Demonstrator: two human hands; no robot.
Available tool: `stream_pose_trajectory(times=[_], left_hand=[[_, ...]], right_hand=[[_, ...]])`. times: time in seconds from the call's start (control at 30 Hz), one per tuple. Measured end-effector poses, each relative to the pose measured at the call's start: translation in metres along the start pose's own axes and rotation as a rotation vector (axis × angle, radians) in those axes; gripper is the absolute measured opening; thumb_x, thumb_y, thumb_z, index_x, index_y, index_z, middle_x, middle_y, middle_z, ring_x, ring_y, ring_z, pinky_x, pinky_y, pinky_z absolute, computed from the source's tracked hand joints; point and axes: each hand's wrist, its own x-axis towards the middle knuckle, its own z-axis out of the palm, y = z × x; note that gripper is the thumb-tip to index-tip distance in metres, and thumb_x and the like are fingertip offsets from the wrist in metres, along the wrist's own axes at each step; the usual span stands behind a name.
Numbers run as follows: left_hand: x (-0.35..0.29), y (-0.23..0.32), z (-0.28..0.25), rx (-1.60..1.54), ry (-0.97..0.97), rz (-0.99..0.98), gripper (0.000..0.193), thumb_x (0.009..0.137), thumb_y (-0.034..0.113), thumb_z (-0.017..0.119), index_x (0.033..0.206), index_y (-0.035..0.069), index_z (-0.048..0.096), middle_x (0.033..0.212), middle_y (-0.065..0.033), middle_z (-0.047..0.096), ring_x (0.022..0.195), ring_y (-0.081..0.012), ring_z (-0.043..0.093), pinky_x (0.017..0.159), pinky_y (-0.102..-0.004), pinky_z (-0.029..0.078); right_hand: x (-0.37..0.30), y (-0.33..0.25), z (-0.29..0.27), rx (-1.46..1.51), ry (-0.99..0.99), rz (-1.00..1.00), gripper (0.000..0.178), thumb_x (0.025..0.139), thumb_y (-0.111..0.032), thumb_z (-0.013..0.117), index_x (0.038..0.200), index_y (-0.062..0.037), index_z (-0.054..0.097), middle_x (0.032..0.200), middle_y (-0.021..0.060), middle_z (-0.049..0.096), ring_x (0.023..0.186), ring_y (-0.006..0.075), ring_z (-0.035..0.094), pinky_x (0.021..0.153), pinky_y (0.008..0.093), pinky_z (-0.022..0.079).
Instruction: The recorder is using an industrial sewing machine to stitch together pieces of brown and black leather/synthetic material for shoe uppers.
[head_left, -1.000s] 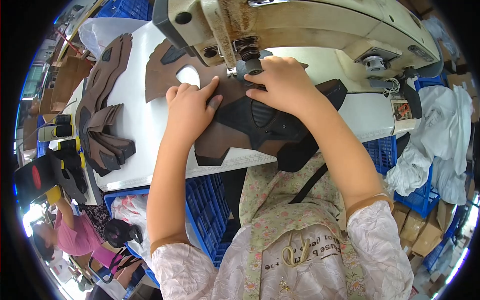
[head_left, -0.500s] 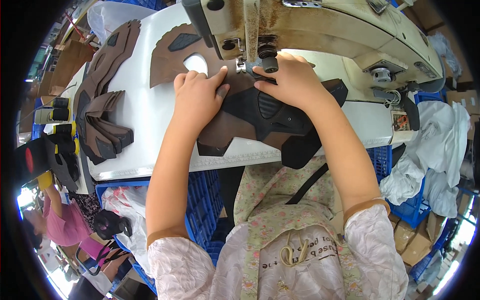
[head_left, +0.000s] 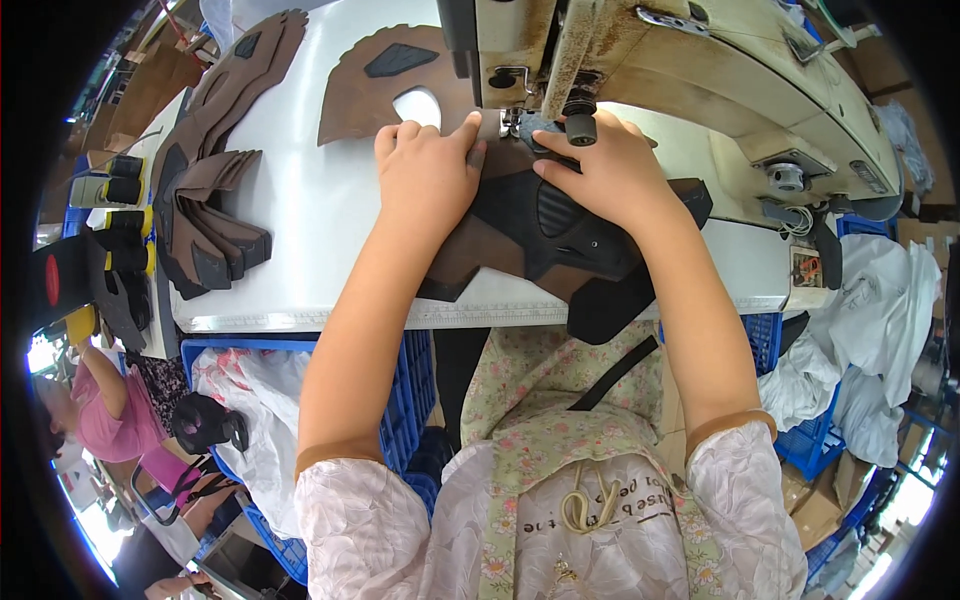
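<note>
My left hand [head_left: 430, 180] lies on a brown leather-like workpiece [head_left: 478, 240], left of the presser foot [head_left: 511, 122], thumb spread away from the fingers. On the other side of the foot, my right hand [head_left: 612, 175] presses down with thumb and forefinger apart; its other fingers are partly hidden behind a dark knob [head_left: 581, 128]. Between and below the hands the workpiece carries a black patch [head_left: 510, 212] with a ribbed inset [head_left: 558, 210]. A brown section [head_left: 350, 105] with scalloped edge, dark patch and oval opening extends beyond my left hand. The needle cannot be made out.
The sewing machine [head_left: 700, 75] arches over the white table [head_left: 290, 240]. Stacked brown pieces [head_left: 205, 215] lie at left, beside thread spools [head_left: 124, 190]. Blue crates [head_left: 410, 390] with white bags stand below the table edge. A person in pink [head_left: 110, 410] sits at far left.
The whole view has shifted, so table, machine and hands appear farther right and slightly higher. Both hands keep nearly the same place beside the presser foot.
</note>
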Motion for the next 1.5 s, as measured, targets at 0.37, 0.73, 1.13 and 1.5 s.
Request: stream_pose_trajectory(times=[0.37,0.73,1.13,1.5], left_hand=[[0.026,-0.027,0.004,-0.101,-0.040,0.160,0.024,0.089,0.027,0.064,0.105,0.013,0.074,0.086,-0.0086,0.065,0.096,-0.0266,0.057,0.099,-0.0407,0.036],[0.038,-0.038,0.010,-0.196,-0.024,0.239,0.020,0.087,0.032,0.067,0.092,0.015,0.077,0.086,-0.0081,0.064,0.097,-0.0255,0.058,0.106,-0.0452,0.033],[0.042,-0.037,0.006,-0.201,-0.078,0.249,0.023,0.086,0.034,0.069,0.092,0.013,0.077,0.087,-0.0070,0.064,0.099,-0.0261,0.058,0.106,-0.0470,0.034],[0.040,-0.029,0.002,-0.231,-0.076,0.230,0.030,0.084,0.038,0.070,0.100,0.014,0.076,0.098,-0.0114,0.065,0.105,-0.0305,0.056,0.108,-0.0464,0.032]], right_hand=[[0.000,-0.006,-0.003,0.074,-0.077,0.003,0.040,0.082,-0.050,0.068,0.099,-0.0157,0.077,0.103,0.0087,0.063,0.103,0.0283,0.057,0.088,0.0439,0.047],[-0.004,-0.001,-0.004,0.189,-0.099,-0.109,0.048,0.080,-0.052,0.070,0.101,-0.0102,0.077,0.101,0.0093,0.063,0.100,0.0285,0.057,0.087,0.0405,0.048],[-0.009,0.028,-0.012,0.417,-0.186,-0.132,0.047,0.082,-0.045,0.071,0.111,-0.0086,0.072,0.116,0.0105,0.067,0.114,0.0326,0.058,0.098,0.0433,0.045],[-0.024,0.028,0.001,0.497,-0.262,-0.060,0.055,0.087,-0.054,0.064,0.120,-0.0101,0.070,0.139,0.0101,0.054,0.138,0.0308,0.038,0.114,0.0444,0.030]])
